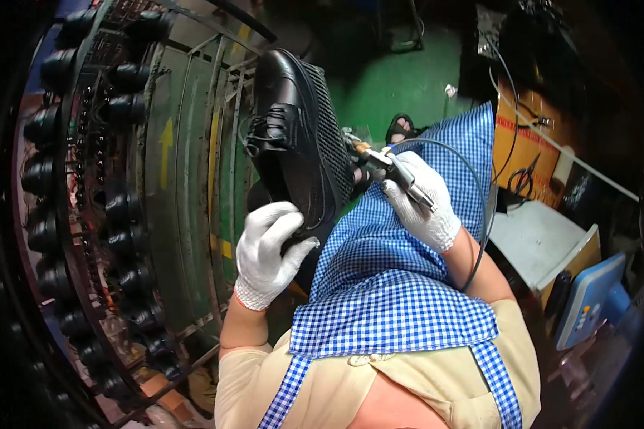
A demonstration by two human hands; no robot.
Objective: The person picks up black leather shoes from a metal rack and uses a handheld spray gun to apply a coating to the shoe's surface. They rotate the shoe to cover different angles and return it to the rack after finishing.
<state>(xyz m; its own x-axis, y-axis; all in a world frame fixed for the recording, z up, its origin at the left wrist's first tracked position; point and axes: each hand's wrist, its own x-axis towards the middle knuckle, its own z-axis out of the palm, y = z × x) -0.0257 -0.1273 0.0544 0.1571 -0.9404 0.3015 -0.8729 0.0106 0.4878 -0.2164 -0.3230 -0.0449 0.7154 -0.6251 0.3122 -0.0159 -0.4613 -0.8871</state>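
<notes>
A black lace-up shoe (279,89) with a textured side is up in front of me, its toe pointing away and its opening toward me. My left hand (270,247), in a white knit glove, is closed at the heel end, fingers bent over the rim and thumb to the side. Part of that grip is hidden. To the right of the shoe, my right hand (423,200), also gloved, is wrapped round a metal spray gun (401,174). The gun's nozzle end points at the shoe's textured side. A thin dark hose (483,207) loops from the gun past my right forearm.
On the left stands a metal rack (218,136) beside rows of black shoes (125,236). Off to the right are an orange-brown board (533,139), black scissors (524,176), a pale panel (540,239) and a blue device (590,300). The floor (408,79) is green.
</notes>
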